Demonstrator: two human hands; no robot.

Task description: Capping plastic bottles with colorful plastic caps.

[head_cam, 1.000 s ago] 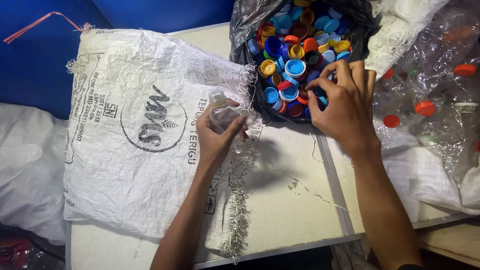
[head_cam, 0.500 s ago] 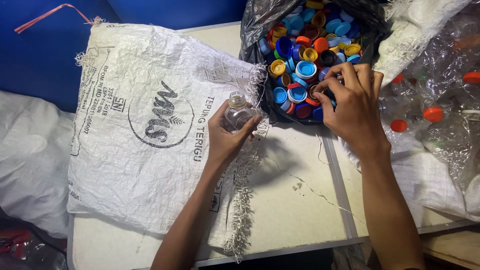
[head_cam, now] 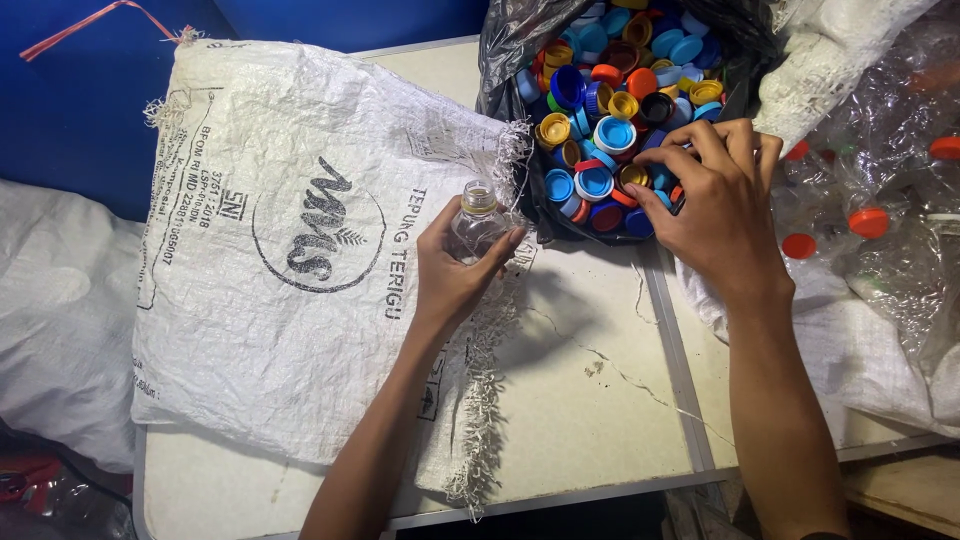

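Where caps (head_cam: 615, 110) pile: black bag (head_cam: 505, 60).

A small clear plastic bottle (head_cam: 476, 226) sits near the centre of the frame, slightly above the middle. It has no cap, its open neck points toward the top of the frame, and a yellowish ring circles the neck. Most of its body is hidden. To the upper right, a heap of loose bottle caps (head_cam: 612, 100) fills an open black bag: blue, light blue, yellow, orange, red and black, lying at all angles.
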